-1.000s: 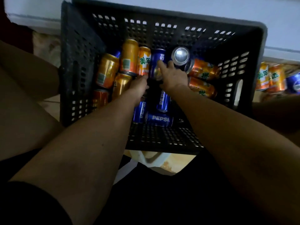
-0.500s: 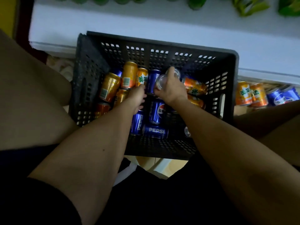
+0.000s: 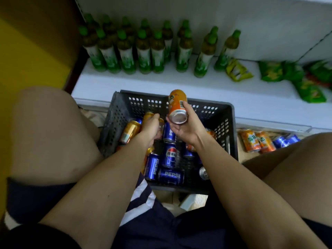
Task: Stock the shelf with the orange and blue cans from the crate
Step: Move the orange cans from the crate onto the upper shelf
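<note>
A black plastic crate (image 3: 231, 123) stands between my knees, holding several orange cans and blue Pepsi cans (image 3: 168, 155). My right hand (image 3: 186, 126) grips an orange can (image 3: 177, 105) lifted above the crate's far rim, its silver end facing me. My left hand (image 3: 150, 125) is down inside the crate with its fingers curled round another orange can (image 3: 150, 115) that lies among the others. The white shelf (image 3: 224, 94) runs just behind the crate. A few orange and blue cans (image 3: 258, 141) lie low on the right under the shelf's edge.
Several green-capped bottles (image 3: 143, 51) stand in rows at the shelf's back left. Green snack bags (image 3: 273, 72) lie at its right. A yellow panel (image 3: 27, 51) borders the left. My bare knees flank the crate on both sides.
My right hand has lifted an orange can up out of the crate. My left hand has taken hold of a can inside. The view has tilted up, revealing the shelf.
</note>
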Demonstrator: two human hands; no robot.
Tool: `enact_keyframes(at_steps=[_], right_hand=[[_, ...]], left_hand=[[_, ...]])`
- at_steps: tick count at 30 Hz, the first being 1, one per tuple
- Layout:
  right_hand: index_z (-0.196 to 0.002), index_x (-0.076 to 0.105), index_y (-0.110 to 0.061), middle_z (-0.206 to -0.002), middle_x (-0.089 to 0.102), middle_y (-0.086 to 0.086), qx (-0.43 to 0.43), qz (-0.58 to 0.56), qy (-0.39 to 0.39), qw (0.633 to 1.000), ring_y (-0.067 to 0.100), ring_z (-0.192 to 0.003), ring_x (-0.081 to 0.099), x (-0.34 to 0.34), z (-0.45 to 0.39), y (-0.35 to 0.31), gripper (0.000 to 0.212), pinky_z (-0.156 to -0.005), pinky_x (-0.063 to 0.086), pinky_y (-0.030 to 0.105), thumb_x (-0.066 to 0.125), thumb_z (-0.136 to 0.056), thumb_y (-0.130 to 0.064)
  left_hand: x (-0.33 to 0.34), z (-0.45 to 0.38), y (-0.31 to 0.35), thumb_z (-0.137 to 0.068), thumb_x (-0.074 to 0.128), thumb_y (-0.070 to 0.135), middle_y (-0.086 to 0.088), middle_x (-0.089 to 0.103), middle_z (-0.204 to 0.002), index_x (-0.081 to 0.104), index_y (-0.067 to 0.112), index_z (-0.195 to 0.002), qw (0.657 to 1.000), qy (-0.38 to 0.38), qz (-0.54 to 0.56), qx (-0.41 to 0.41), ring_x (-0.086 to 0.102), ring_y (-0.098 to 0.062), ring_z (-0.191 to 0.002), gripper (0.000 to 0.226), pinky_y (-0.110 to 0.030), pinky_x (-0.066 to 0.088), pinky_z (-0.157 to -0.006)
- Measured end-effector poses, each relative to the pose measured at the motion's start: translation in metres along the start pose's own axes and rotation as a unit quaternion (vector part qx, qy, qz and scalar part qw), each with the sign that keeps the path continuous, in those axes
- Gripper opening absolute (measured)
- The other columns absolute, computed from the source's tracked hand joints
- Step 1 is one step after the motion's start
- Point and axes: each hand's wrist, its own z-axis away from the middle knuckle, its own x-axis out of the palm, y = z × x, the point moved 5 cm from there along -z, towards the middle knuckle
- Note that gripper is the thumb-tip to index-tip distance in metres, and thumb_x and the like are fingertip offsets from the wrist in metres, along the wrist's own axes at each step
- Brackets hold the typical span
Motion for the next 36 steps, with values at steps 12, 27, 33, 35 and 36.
enact_keyframes(at_steps=[12, 27, 33, 35, 36], right_hand=[[-0.116, 0.055, -0.004, -0.097, 0.070, 0.019, -0.110, 0.013, -0.196, 0.974, 0.030, -0.096, 0.065, 0.112, 0.086, -0.075, 0.070, -0.071, 0.062, 0.048, 0.073, -0.061, -0.043], [-0.118, 0.055, -0.011, -0.093, 0.073, 0.014, -0.207, 0.130, -0.225, 0.943, 0.031, -0.090, 0.070, 0.220, 0.149, -0.159, 0.064, -0.079, 0.058, 0.050, 0.077, -0.064, -0.036], [-0.114, 0.060, -0.020, -0.097, 0.075, 0.010, -0.248, 0.180, -0.157, 0.939, 0.027, -0.089, 0.072, 0.242, 0.142, -0.193, 0.061, -0.082, 0.058, 0.048, 0.072, -0.068, -0.056], [-0.118, 0.059, -0.018, -0.094, 0.073, 0.011, -0.248, 0.173, -0.153, 0.941, 0.025, -0.081, 0.071, 0.247, 0.133, -0.203, 0.053, -0.082, 0.058, 0.044, 0.068, -0.079, -0.054], [-0.119, 0.059, -0.017, -0.091, 0.072, 0.011, -0.247, 0.168, -0.152, 0.942, 0.025, -0.077, 0.070, 0.251, 0.128, -0.208, 0.055, -0.081, 0.058, 0.042, 0.068, -0.079, -0.054]], left_hand=[[-0.053, 0.047, 0.196, -0.102, 0.045, 0.027, 0.000, 0.064, -0.111, 0.061, 0.019, -0.119, 0.902, 0.115, -0.180, 0.376, 0.059, -0.017, -0.103, 0.024, -0.029, 0.046, -0.085], [-0.100, 0.075, 0.391, -0.099, 0.035, 0.040, -0.005, 0.050, -0.139, 0.051, 0.023, -0.134, 0.669, 0.270, -0.504, 0.475, 0.045, -0.028, -0.124, 0.041, -0.046, 0.037, -0.096], [-0.100, 0.039, 0.415, -0.097, 0.026, 0.058, -0.001, 0.036, -0.153, 0.040, 0.032, -0.145, 0.671, 0.223, -0.568, 0.421, 0.037, -0.026, -0.136, 0.057, -0.051, 0.032, -0.107], [-0.100, 0.030, 0.420, -0.095, 0.025, 0.062, 0.002, 0.029, -0.158, 0.034, 0.036, -0.148, 0.659, 0.195, -0.600, 0.409, 0.031, -0.024, -0.141, 0.060, -0.054, 0.026, -0.110], [-0.100, 0.027, 0.422, -0.095, 0.025, 0.063, 0.003, 0.027, -0.159, 0.032, 0.037, -0.149, 0.657, 0.186, -0.605, 0.410, 0.028, -0.023, -0.143, 0.060, -0.055, 0.024, -0.111]])
